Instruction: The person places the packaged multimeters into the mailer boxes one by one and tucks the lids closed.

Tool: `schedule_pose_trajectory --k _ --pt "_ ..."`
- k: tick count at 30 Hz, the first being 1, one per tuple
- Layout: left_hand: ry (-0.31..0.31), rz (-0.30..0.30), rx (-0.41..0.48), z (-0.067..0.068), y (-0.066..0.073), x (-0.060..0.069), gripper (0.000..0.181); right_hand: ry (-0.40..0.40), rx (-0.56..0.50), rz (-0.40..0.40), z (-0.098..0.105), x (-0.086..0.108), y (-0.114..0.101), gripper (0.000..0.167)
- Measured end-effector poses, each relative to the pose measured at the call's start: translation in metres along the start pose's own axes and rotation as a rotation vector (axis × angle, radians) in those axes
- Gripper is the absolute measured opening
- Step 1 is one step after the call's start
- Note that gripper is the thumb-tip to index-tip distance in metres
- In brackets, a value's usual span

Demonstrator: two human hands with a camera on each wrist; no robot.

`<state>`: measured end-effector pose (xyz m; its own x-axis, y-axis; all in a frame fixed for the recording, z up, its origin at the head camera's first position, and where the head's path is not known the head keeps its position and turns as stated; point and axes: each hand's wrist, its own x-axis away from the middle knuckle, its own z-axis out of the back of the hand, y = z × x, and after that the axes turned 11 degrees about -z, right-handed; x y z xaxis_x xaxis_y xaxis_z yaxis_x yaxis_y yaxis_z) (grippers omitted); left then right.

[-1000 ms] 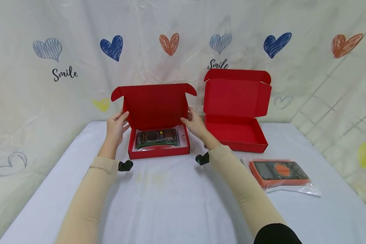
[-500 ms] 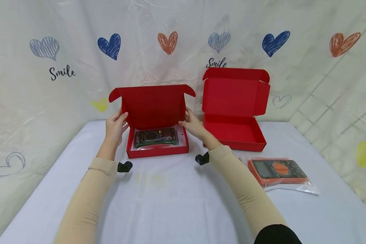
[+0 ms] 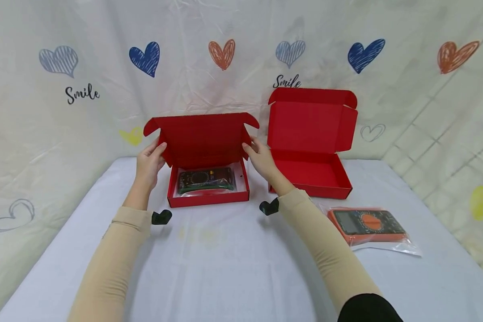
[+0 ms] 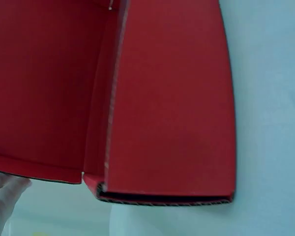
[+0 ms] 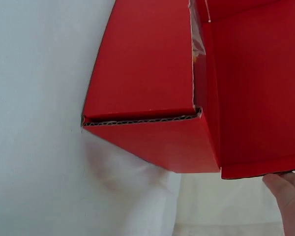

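A dark multimeter (image 3: 206, 179) in clear wrap lies inside the left red box (image 3: 209, 199), whose raised lid (image 3: 205, 141) leans forward over it. My left hand (image 3: 147, 165) pinches the lid's left side flap between thumb and fingers. On the other side my right hand (image 3: 262, 160) pinches the right flap. In the left wrist view fingertips of the left hand (image 4: 5, 201) touch the flap's edge beside the box wall (image 4: 172, 98). The right wrist view shows the right hand (image 5: 289, 196) at the flap edge, with the box corner (image 5: 157, 142) close by.
A second red box (image 3: 310, 190) stands with its lid up at the back, just right of the first. An orange multimeter (image 3: 368, 226) in a clear bag lies on the white table (image 3: 225, 277), near my right sleeve. A heart-patterned curtain (image 3: 241, 27) hangs behind.
The left box's lid has tipped slightly forward. My right hand has shifted up along the right flap, and my left hand has moved slightly left with its flap.
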<state>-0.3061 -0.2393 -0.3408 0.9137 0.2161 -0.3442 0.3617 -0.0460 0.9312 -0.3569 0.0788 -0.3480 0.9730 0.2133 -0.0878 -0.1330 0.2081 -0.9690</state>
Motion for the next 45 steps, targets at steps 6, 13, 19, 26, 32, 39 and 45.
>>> schedule_pose_trajectory --k 6,13,19,26,32,39,45 --pt "0.004 -0.007 0.014 -0.003 0.002 0.000 0.057 -0.014 -0.178 0.073 -0.010 0.002 0.002 0.052" --pt "0.063 0.002 0.067 -0.010 -0.001 0.002 0.053 0.082 -0.061 0.068 -0.030 0.004 0.002 0.055" --pt "0.070 0.000 0.089 -0.010 -0.005 0.003 0.054 0.082 -0.015 0.085 -0.038 0.004 0.008 0.060" --pt "0.033 -0.011 0.133 -0.001 -0.011 0.008 0.052 0.029 -0.042 0.114 -0.037 0.010 0.018 0.066" --pt "-0.001 -0.013 0.155 0.008 -0.015 0.014 0.055 -0.069 0.079 0.160 -0.025 0.017 0.025 0.072" --pt "-0.032 -0.025 0.176 0.011 -0.016 0.018 0.056 -0.105 0.107 0.126 -0.016 0.018 0.024 0.067" --pt "-0.046 -0.033 0.155 0.009 -0.014 0.016 0.056 -0.061 -0.072 0.112 -0.017 0.016 0.015 0.050"
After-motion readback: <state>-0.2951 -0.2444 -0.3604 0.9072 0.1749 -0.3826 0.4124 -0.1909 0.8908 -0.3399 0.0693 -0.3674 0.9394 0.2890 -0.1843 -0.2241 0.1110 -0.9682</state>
